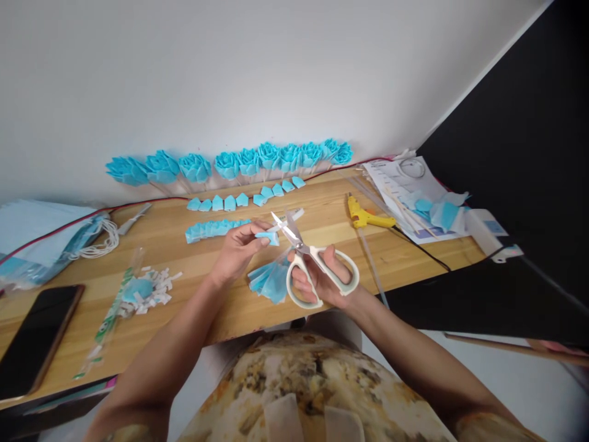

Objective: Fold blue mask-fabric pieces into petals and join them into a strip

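My left hand (238, 248) pinches a small light-blue paper piece (268, 237) between thumb and fingers, above the middle of the table. My right hand (329, 273) holds white-handled scissors (300, 245), with fingers through both loops. The scissors' blades are spread apart, their tips beside the blue piece; whether they touch it I cannot tell. Beneath the hands lies a bunch of blue strips (271, 279), partly covered by the scissors. Just behind my left hand runs an overlapping row of blue pieces (214, 229). Farther back, several cut blue petals (230, 202) lie in a line.
Several blue paper flowers (196, 167) on sticks lean along the wall. A yellow glue gun (368, 216) lies right of the scissors. At left are a black phone (37, 337), white scraps (159, 288), and white string (103, 239). Papers (405, 184) lie at the right end.
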### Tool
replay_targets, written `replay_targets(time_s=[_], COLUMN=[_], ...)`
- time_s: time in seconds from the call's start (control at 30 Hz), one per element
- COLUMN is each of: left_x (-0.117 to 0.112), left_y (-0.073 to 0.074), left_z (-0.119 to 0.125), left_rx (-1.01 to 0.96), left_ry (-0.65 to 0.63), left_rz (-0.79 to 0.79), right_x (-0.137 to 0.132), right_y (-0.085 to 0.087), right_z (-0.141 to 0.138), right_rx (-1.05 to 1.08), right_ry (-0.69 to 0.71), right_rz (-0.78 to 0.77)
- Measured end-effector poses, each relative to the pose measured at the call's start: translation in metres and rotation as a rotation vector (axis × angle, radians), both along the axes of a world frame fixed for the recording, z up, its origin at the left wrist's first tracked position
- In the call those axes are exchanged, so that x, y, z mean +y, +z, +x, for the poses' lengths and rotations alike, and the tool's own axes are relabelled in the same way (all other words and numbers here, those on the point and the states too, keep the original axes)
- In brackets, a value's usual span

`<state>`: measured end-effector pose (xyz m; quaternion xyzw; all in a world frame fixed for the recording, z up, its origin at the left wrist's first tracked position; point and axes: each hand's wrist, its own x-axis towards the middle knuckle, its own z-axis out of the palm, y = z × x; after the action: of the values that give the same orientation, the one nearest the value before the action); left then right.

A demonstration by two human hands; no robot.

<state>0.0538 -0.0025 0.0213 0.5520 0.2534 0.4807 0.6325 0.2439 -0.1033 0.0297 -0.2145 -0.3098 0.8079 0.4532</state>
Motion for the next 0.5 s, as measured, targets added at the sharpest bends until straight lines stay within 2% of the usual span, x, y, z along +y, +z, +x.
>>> replay_targets(time_s=[0.2,0.5], left_x=[-0.0003,0.0041], left_y=[-0.0038,-0.0027], left_z=[-0.0017,-0.0047], left_rx=[-0.043,-0.02], left_ry=[-0.009,-0.011], left_rz=[0.01,-0.01], right_x=[-0.0018,0.0028], right_y=[0.0061,0.0008], right_z=[-0.0118,-0.0099], right_rx=[0.123,0.098], right_ry=[-0.001,0.004], right_rz=[-0.048,-0.084])
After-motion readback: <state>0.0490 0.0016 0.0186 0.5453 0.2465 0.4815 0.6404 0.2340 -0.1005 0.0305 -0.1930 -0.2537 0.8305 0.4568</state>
